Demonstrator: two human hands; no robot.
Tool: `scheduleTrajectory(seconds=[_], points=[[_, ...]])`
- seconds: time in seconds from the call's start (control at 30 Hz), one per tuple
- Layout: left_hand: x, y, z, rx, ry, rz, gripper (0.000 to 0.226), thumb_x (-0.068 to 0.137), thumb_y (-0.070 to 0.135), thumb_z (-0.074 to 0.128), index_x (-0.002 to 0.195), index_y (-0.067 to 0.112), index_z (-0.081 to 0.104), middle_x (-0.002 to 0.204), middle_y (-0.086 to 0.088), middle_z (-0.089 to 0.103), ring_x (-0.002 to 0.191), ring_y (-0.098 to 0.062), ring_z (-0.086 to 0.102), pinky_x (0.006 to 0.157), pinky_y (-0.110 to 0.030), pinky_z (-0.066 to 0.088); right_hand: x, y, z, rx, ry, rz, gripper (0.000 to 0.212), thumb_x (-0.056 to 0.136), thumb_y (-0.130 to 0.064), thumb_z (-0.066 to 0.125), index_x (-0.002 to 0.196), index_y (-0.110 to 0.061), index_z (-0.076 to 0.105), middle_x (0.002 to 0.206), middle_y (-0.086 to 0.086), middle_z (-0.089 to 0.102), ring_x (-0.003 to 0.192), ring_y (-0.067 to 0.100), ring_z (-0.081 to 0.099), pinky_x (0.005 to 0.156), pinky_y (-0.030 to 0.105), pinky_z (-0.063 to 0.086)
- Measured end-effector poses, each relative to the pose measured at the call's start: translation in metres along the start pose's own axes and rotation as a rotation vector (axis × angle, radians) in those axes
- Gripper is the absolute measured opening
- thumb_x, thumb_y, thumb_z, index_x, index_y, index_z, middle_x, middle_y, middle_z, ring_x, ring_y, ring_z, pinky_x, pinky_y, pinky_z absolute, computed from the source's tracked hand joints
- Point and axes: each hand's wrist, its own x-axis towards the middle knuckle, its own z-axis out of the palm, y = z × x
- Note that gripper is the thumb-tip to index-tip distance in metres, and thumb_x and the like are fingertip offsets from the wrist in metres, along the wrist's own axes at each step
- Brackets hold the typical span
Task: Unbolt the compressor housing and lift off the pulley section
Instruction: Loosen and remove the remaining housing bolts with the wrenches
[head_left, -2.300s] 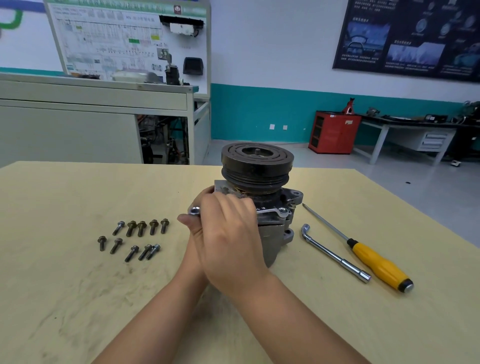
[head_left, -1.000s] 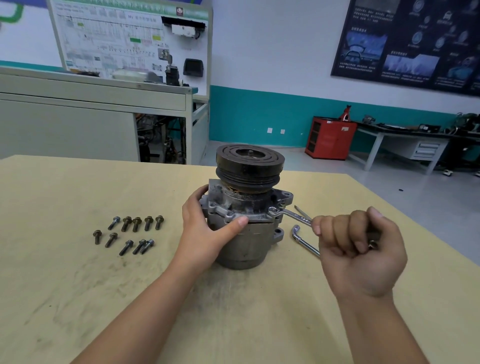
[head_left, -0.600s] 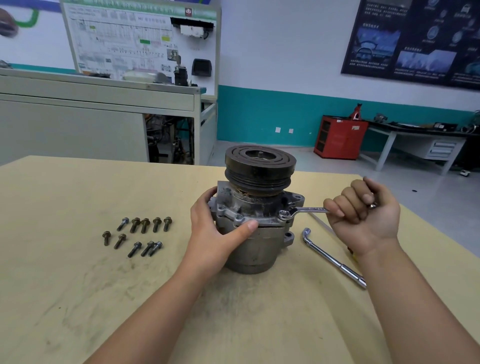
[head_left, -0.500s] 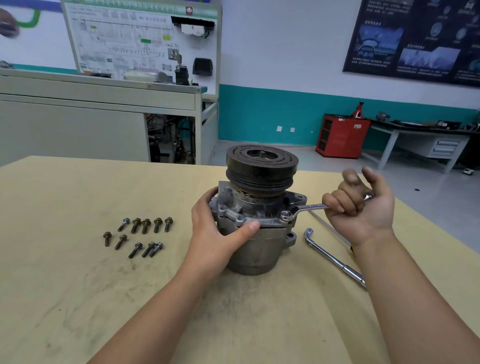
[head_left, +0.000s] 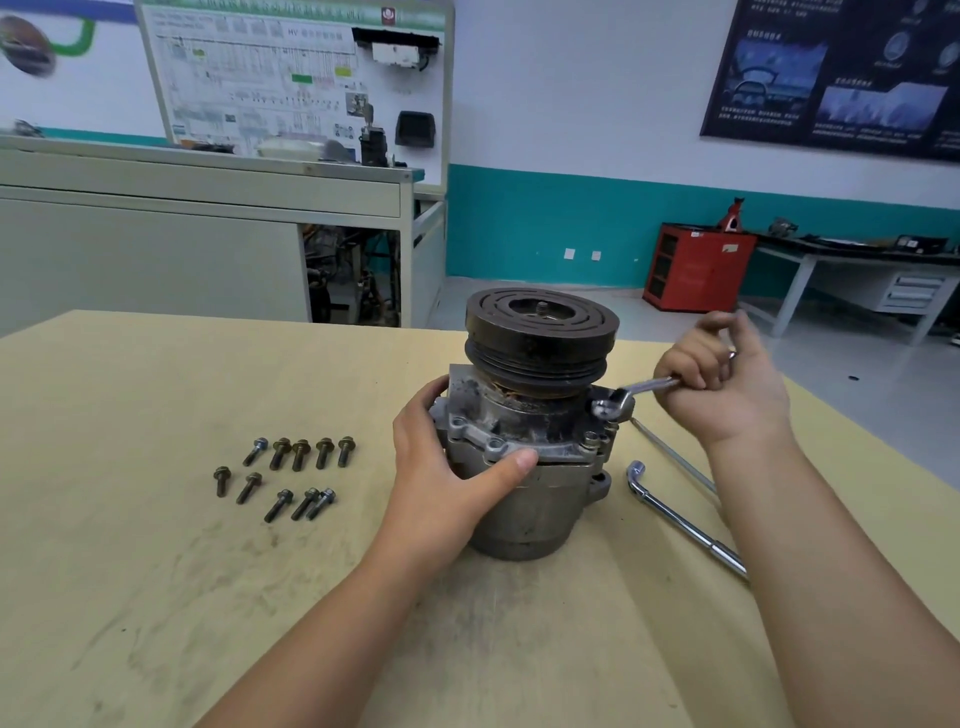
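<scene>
Left hand (head_left: 447, 470) grips the compressor housing (head_left: 524, 467), upright on the worktop (head_left: 156, 571) beneath its pulley (head_left: 540, 332); right hand (head_left: 727, 384) curls round a wrench (head_left: 631, 395) seated on a flange bolt.

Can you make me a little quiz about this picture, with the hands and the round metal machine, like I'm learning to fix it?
1. Count: how many loose bolts lie on the table?
2. True or false: the left hand holds the wrench.
3. Pick one: the pulley is A) on top of the compressor housing, B) lying flat on the table, C) lifted up in the right hand.

Key
1. Ten.
2. False: the right hand grips the wrench, and the left hand holds the compressor housing.
3. A.
</scene>
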Motion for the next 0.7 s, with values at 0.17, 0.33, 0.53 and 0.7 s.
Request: scheduleTrajectory(seconds=[0.17, 0.33, 0.53, 0.7], points=[[-0.001, 0.0, 0.0, 0.007, 0.0, 0.001, 0.09, 0.056, 0.056, 0.074, 0.132, 0.045, 0.027, 0.135, 0.018, 0.032, 0.125, 0.005, 0.038, 0.107, -0.026, 0.037, -0.026, -0.009, 0.026, -0.194, -0.112, -0.168, 0.051, 0.093, -0.043, 0.036, 0.058, -0.01, 0.052, 0.054, -0.004, 0.026, 0.045, 0.009, 0.025, 0.046, 0.021, 0.028], [-0.001, 0.002, 0.0, 0.012, -0.001, 0.0, 0.087, 0.057, 0.056, 0.074, 0.129, 0.048, 0.026, 0.134, 0.017, 0.031, 0.123, 0.007, 0.038, 0.104, -0.022, 0.035, -0.065, 0.005, 0.046, -0.544, -0.304, -0.28, 0.041, 0.089, -0.033, 0.035, 0.071, -0.011, 0.064, 0.064, -0.003, 0.037, 0.055, 0.01, 0.035, 0.058, 0.023, 0.037], [-0.001, 0.004, -0.001, 0.007, -0.002, -0.005, 0.085, 0.057, 0.056, 0.074, 0.126, 0.049, 0.026, 0.133, 0.016, 0.031, 0.122, 0.002, 0.04, 0.105, -0.026, 0.036, -0.083, 0.041, 0.051, -0.825, -0.298, -0.606, 0.029, 0.098, -0.028, 0.034, 0.077, -0.012, 0.049, 0.063, -0.009, 0.045, 0.057, 0.006, 0.039, 0.064, 0.021, 0.04], [-0.002, 0.006, -0.001, 0.001, 0.003, -0.009, 0.087, 0.061, 0.058, 0.079, 0.129, 0.047, 0.026, 0.134, 0.015, 0.031, 0.123, -0.002, 0.041, 0.104, -0.027, 0.037, -0.09, 0.074, 0.046, -1.199, -0.386, -0.958, 0.022, 0.098, -0.024, 0.041, 0.078, -0.017, 0.048, 0.06, -0.008, 0.046, 0.051, 0.01, 0.042, 0.048, 0.023, 0.037]])
